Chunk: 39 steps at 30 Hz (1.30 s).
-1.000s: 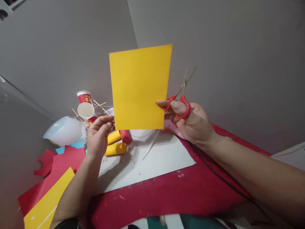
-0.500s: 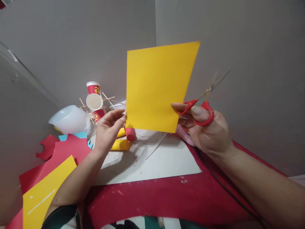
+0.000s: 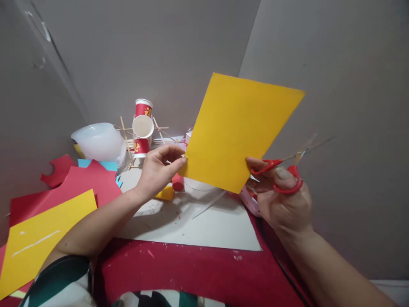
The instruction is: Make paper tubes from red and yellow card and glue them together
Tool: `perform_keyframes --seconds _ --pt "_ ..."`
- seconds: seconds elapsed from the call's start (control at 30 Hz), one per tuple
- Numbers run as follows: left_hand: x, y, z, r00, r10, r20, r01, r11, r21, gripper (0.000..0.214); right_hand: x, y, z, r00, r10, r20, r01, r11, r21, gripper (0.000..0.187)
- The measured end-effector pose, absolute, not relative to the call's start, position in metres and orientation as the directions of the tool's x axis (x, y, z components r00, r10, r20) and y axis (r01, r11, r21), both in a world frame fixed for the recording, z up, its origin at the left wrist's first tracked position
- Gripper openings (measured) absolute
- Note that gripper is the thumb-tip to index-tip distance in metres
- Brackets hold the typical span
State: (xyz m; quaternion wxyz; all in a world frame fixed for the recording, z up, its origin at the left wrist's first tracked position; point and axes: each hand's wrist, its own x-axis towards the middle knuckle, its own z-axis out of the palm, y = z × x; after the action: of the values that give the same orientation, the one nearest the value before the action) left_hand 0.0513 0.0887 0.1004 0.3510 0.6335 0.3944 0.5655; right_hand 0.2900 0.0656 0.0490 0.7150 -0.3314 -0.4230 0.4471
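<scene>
Sheet (image 3: 239, 132) betw. L hand (image 3: 158, 170) & R hand (image 3: 284, 204) w/ scissors (image 3: 269, 163); cups (image 3: 142, 127), bowl (image 3: 99, 143) behind.

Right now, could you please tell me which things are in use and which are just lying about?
In use: yellow sheet, held by the left hand; scissors in the right hand.
Lying about: paper cups, plastic bowl, red paper, white sheet.

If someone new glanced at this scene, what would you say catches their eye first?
A bright yellow sheet is held up at centre, its lower left corner in the left hand, its lower right edge in the right hand, which also carries red-handled scissors. Behind, by the wall, red paper cups sit among wooden sticks.
</scene>
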Motion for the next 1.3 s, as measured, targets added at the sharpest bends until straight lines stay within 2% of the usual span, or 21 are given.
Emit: perform_keyframes --seconds 0.2,0.43,0.6,0.67,0.8,1.03,1.2,1.3 --pt "0.050 0.092 0.096 0.037 0.853 0.520 0.167 -0.518 0.839 0.018 0.290 0.066 0.046 0.264 0.906 0.330 -0.350 0.409 -0.843 0.018" --pt "0.039 0.095 0.114 -0.099 0.814 0.572 -0.012 -0.576 0.817 0.025 0.295 0.060 0.034 0.177 0.932 0.316 -0.275 0.355 -0.893 0.022" --pt "0.031 0.092 0.126 -0.210 0.789 0.577 -0.080 -0.602 0.794 0.020 0.295 0.056 0.030 0.134 0.955 0.264 -0.126 0.281 -0.951 0.028" --pt "0.030 0.092 0.128 -0.211 0.787 0.579 -0.095 -0.606 0.790 0.018 0.295 0.055 0.029 0.104 0.951 0.290 -0.045 0.296 -0.954 0.027" --pt "0.029 0.093 0.128 -0.209 0.784 0.584 -0.113 -0.612 0.782 0.019 0.297 0.056 0.024 0.051 0.927 0.371 0.047 0.369 -0.928 0.038" --pt "0.028 0.093 0.129 -0.168 0.805 0.570 -0.119 -0.590 0.798 0.010 0.299 0.055 0.019 0.013 0.907 0.421 0.077 0.418 -0.905 0.033" --pt "0.031 0.085 0.130 -0.203 0.750 0.630 -0.002 -0.643 0.765 0.010 0.299 0.056 0.018 0.010 0.905 0.426 0.083 0.424 -0.902 0.033" --pt "0.035 0.079 0.129 -0.163 0.755 0.635 0.012 -0.642 0.767 0.009 0.299 0.057 0.018 0.038 0.894 0.446 0.122 0.439 -0.890 0.034"
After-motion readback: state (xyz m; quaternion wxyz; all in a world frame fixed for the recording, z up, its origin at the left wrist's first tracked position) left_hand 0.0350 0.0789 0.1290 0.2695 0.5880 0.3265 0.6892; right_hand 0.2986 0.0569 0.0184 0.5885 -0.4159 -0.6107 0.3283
